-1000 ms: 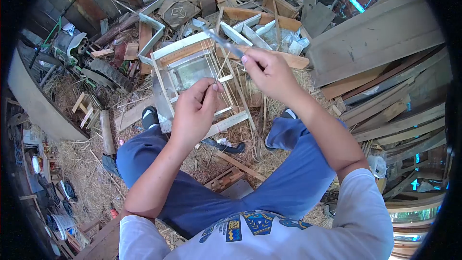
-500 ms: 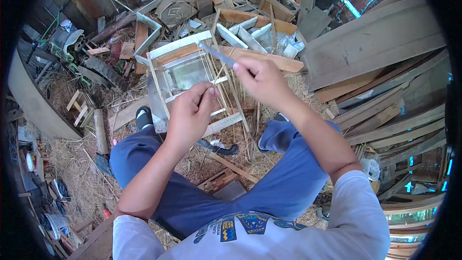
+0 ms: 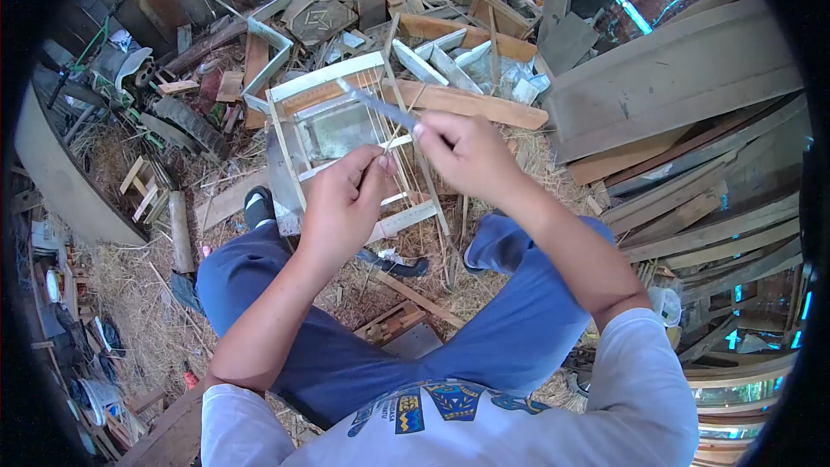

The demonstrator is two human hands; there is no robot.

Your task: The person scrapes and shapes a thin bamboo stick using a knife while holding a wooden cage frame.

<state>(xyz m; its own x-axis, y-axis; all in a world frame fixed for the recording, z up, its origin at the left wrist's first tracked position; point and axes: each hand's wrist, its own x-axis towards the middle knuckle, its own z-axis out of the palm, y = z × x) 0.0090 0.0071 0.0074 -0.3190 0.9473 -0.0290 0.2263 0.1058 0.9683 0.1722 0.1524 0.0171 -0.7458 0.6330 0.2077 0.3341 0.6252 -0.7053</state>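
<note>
The person's left hand (image 3: 346, 197) pinches a thin stick (image 3: 395, 136) between thumb and forefinger; the right hand (image 3: 467, 151), just beside it, is curled around the handle of a knife (image 3: 376, 105), whose grey blade points forward and left; whether blade and stick touch cannot be told; both are held in the air and, in this view, appear in front of the right half of a slatted wooden frame (image 3: 311, 83), the blade's tip close to its far edge; the frame rests over the straw-strewn floor (image 3: 130, 303); a brown plank (image 3: 497, 109) extends rightward from near its far right corner; a dark shoe (image 3: 258, 207) stands by its left edge.
</note>
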